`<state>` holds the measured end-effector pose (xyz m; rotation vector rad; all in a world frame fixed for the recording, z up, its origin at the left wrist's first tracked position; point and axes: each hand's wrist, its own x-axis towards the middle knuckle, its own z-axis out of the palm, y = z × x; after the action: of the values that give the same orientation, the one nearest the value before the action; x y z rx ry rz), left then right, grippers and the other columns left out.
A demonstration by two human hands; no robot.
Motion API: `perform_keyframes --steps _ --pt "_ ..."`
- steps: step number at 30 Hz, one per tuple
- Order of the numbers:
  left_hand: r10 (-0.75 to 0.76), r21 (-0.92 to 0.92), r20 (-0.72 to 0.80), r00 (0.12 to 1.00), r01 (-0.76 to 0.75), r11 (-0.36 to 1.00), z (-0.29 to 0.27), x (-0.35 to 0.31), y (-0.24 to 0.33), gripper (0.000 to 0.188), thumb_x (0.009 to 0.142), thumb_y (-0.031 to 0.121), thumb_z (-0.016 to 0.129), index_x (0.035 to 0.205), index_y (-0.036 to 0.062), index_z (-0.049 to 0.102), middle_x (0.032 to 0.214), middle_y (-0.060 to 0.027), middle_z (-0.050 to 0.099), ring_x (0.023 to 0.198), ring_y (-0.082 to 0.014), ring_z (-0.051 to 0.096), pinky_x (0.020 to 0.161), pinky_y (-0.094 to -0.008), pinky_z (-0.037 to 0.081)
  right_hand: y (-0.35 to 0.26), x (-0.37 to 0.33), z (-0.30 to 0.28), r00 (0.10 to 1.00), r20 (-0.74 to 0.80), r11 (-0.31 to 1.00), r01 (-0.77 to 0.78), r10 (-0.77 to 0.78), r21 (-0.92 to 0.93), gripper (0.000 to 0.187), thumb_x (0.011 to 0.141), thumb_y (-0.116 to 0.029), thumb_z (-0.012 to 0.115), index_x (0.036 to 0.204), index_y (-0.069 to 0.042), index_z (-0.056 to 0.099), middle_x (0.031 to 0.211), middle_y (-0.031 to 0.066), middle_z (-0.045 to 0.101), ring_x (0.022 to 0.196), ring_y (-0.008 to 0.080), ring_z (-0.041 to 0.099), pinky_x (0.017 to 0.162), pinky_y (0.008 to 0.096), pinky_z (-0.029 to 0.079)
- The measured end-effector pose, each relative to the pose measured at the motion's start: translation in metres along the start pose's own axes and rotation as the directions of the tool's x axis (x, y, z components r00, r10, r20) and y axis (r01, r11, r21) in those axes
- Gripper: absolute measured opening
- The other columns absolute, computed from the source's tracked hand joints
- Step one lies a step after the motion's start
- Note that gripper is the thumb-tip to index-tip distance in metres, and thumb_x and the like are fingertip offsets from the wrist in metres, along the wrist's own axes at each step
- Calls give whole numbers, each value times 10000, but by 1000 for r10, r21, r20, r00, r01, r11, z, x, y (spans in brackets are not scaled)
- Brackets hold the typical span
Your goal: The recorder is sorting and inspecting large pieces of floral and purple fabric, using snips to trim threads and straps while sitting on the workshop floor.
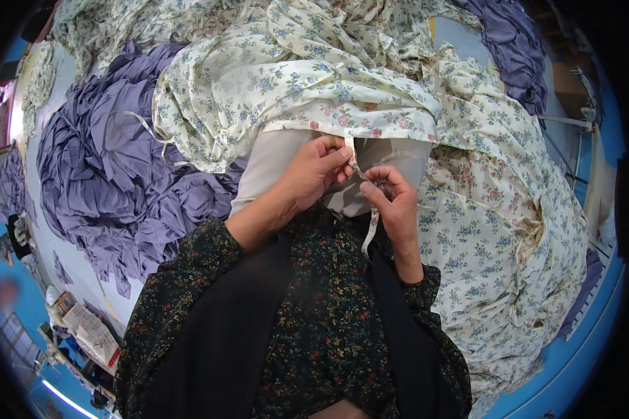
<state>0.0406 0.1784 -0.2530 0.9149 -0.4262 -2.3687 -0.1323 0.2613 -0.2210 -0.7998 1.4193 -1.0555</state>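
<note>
A cream floral cloth with blue and pink flowers lies bunched across my lap, its hemmed edge toward me. From that edge hangs a narrow fabric tie in a like print. My left hand pinches the tie close to the hem, thumb against fingers. Lower down and to the right, my right hand has it between thumb and fingertips. The loose end dangles below my right hand. Both hands are over my light grey trousers.
A big heap of purple cloth sits at my left. More floral cloth spreads over the right side, and further purple cloth lies at the far right. Thin loose ties stick out at the left of the floral cloth. Printed paper is at lower left.
</note>
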Motion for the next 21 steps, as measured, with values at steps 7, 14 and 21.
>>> perform_keyframes --steps 7,14,21 --pt "82 519 -12 997 -64 852 9 -19 -10 142 953 172 642 1022 61 586 837 15 601 689 -66 556 610 -213 432 16 -2 -2 996 48 997 -76 75 26 139 951 -130 635 917 4 653 777 -25 625 704 31 541 613 183 425" --pt "84 495 -11 996 -67 866 13 -25 -15 122 968 162 618 1000 57 565 792 8 593 661 -56 522 590 -210 417 8 3 -3 995 60 955 -93 79 283 191 987 -211 575 896 -46 609 733 -50 525 580 26 419 564 169 352" --pt "106 371 -1 994 -98 923 15 -24 -14 115 970 111 597 1021 30 535 830 -32 599 724 -94 589 648 -230 484 16 -6 -16 999 -6 974 48 -48 221 220 1012 -262 549 1002 -44 577 780 -13 528 637 33 428 584 197 350"
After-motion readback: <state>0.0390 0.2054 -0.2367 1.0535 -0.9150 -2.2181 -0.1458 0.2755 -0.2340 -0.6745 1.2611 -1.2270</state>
